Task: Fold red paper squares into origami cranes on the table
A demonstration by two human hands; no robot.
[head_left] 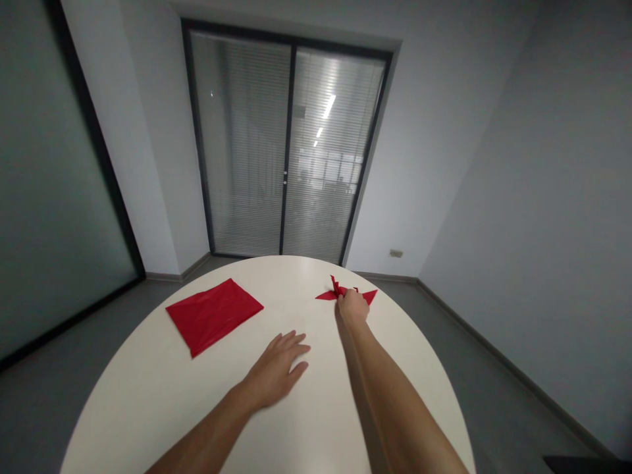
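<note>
A red folded-paper crane (pixel 336 291) is at the far right part of the round white table (pixel 296 434), its pointed ends spreading to both sides. My right hand (pixel 353 308) reaches out to it with fingers closed on its middle and hides part of it. Nearer to me, my left hand (pixel 276 368) hovers over or rests on the tabletop, palm down, fingers spread, holding nothing. To its upper left lies a flat red sheet (pixel 214 316) with creases, apart from both hands; it looks like paper or thin cloth.
The table's curved far edge runs just beyond the crane. Behind stand glass doors with blinds (pixel 286 151) in dark frames. A wall socket (pixel 395 253) sits low on the white wall, and a frosted glass panel (pixel 49 184) is at left.
</note>
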